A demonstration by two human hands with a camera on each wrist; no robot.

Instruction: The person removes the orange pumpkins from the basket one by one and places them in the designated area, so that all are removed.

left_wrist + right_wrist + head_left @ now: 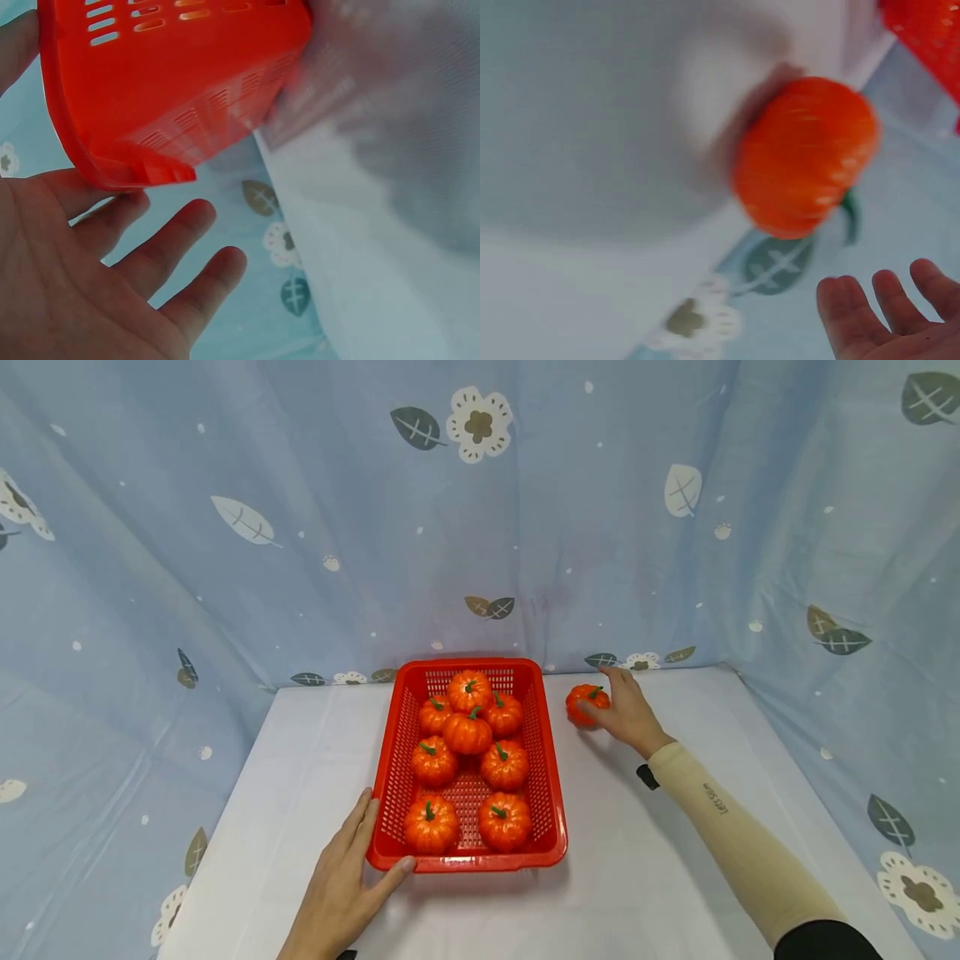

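A red plastic basket [486, 863] stands on the white table, holding several small orange pumpkins [467, 734] with green stems. My left hand [341, 881] rests against its near left corner, thumb at the front rim and fingers along the left side. In the left wrist view the fingers [161, 251] are spread and nearly straight beside the basket wall [172, 82]. A single pumpkin [579, 697] sits right of the basket at the back. My right hand [630, 714] reaches over it with fingers apart. The right wrist view shows that pumpkin [806, 157] apart from the fingertips [836, 289].
A blue curtain [337, 510] with leaves and flowers hangs behind the table and down both sides. White tabletop [637, 877] shows in front and on either side of the basket. The right forearm wears a beige sleeve [735, 835].
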